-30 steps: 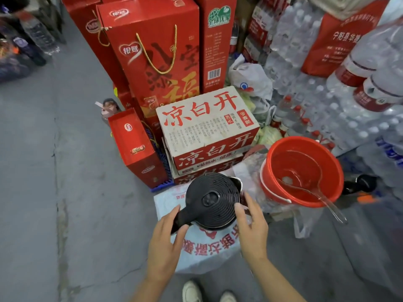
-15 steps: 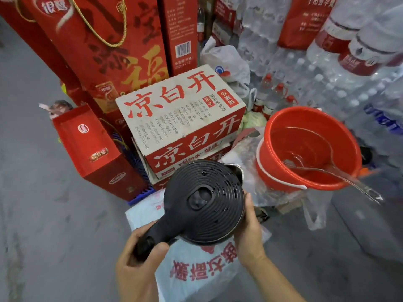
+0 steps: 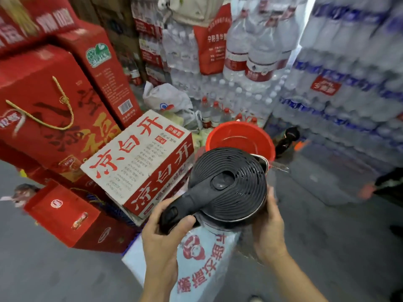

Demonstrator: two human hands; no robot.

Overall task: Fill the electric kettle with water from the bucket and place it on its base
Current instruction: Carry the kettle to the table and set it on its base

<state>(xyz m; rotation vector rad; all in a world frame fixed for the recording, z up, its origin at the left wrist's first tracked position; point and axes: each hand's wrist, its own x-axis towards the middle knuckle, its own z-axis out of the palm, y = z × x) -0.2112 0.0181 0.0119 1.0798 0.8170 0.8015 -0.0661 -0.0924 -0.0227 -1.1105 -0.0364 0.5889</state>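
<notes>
The electric kettle (image 3: 227,185) has a black ribbed lid, which is closed, and a steel spout at its upper right. It is held up in the air in front of me. My left hand (image 3: 162,238) is wrapped around its black handle. My right hand (image 3: 269,227) presses against the kettle's right side. Just behind the kettle stands the red bucket (image 3: 239,132) with water in it; its near part is hidden by the kettle. A metal ladle handle (image 3: 280,167) sticks out by the spout. The kettle's base is not in view.
A white and red carton (image 3: 139,162) lies left of the kettle, with red gift boxes (image 3: 50,118) behind it. A white printed sack (image 3: 200,262) lies under my hands. Shrink-wrapped bottled water packs (image 3: 349,88) are stacked at right and behind the bucket. Grey concrete floor (image 3: 327,225) runs to the right.
The kettle has come up off the white sack and nearer to the camera. My left hand closed around the handle, my right hand stayed on its side. The view swung right.
</notes>
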